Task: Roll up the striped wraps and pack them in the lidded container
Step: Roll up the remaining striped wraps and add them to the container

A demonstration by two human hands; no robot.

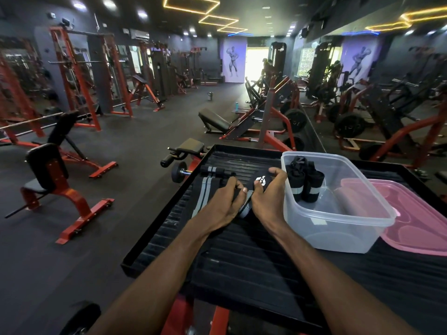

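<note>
Under both hands [244, 197], wrap [260, 181] end hidden, prob. half-rolled.

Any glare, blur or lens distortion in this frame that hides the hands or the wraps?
Head view: wide-angle bending at the edges; doorway blown out; far gym soft. Left hand, right hand, the wrap they hold and the container are evenly lit, readable.

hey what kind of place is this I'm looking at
A gym, almost certainly: red-framed weight racks line the left wall, padded benches stand on the dark floor, and plate-loaded machines sit by a mirrored wall on the right.
</note>
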